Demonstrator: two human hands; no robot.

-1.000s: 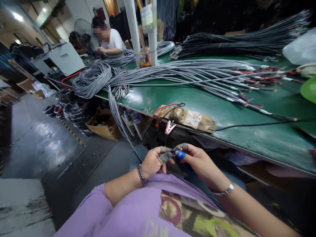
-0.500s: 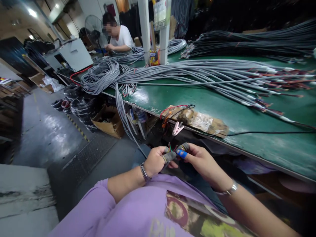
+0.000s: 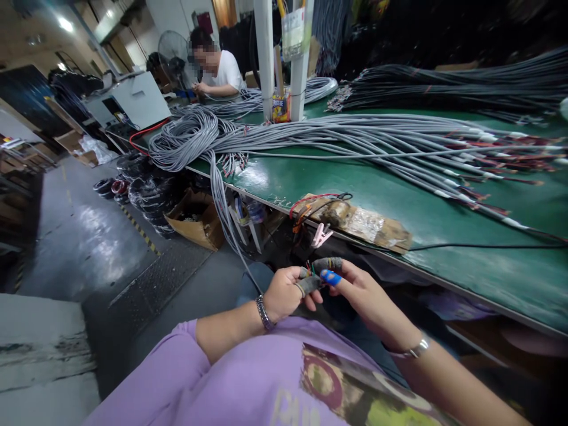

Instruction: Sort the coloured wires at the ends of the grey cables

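Observation:
My left hand (image 3: 286, 293) and my right hand (image 3: 361, 293) meet below the edge of the green table (image 3: 399, 210). Both wear finger cots, grey ones on the left, a blue and a grey one on the right. Their fingertips pinch thin coloured wire ends (image 3: 311, 269) of a grey cable (image 3: 226, 219) that hangs down from the table. A wristwatch sits on each wrist.
Bundles of grey cables (image 3: 355, 136) and black cables (image 3: 444, 89) cover the table. A taped cardboard jig (image 3: 359, 219) with red wires and a pink clip (image 3: 320, 235) lies at the near edge. A person in white (image 3: 219, 71) works at the far end. A cardboard box (image 3: 193, 222) sits on the floor.
The view has shifted slightly, so the scene sits further right. My hands stay together on the wire ends, fingers working slightly.

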